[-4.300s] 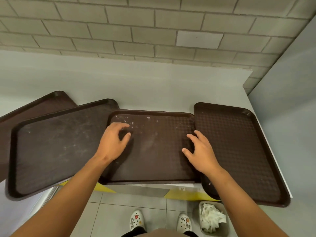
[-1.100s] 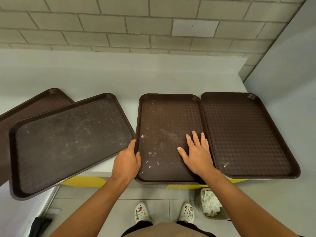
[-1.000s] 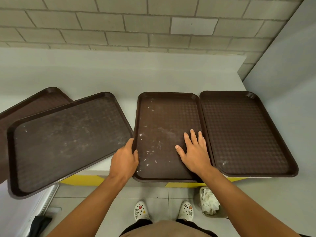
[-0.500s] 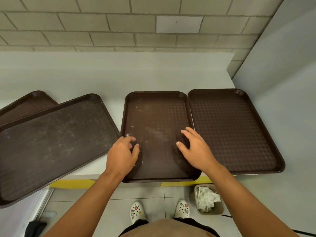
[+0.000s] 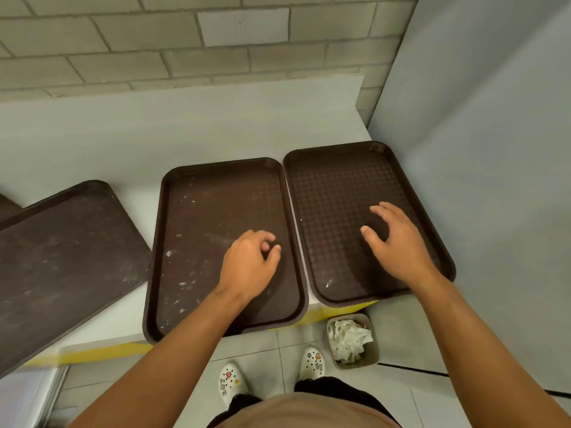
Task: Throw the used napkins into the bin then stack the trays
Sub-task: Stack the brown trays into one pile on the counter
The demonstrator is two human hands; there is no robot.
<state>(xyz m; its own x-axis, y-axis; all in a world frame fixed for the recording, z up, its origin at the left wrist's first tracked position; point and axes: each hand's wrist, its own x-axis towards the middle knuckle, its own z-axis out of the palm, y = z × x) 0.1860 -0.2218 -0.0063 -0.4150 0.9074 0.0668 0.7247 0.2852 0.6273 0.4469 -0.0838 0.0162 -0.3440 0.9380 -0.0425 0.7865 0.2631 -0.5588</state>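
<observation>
Three dark brown trays lie side by side on the white counter [image 5: 191,131]. The middle tray [image 5: 200,211] carries white crumbs, and my left hand [image 5: 250,264] hovers over its right half with fingers loosely curled, holding nothing. My right hand [image 5: 395,242] is spread over the right tray [image 5: 333,186], fingers apart and empty. The left tray [image 5: 61,257] lies at an angle, overhanging the counter's front edge. A sliver of a further tray [image 5: 7,205] shows at the far left. On the floor, a small bin [image 5: 374,359] holds crumpled white napkins [image 5: 349,338].
A grey partition wall [image 5: 479,149] runs close along the right tray's side. A brick wall [image 5: 185,44] backs the counter. The counter's front has a yellow strip [image 5: 92,353]. My feet in white clogs [image 5: 231,381] stand on the tiled floor beside the bin.
My right hand moved from the middle tray over to the right tray. My left hand shifted from the middle tray's left edge toward its right half. The view turned right.
</observation>
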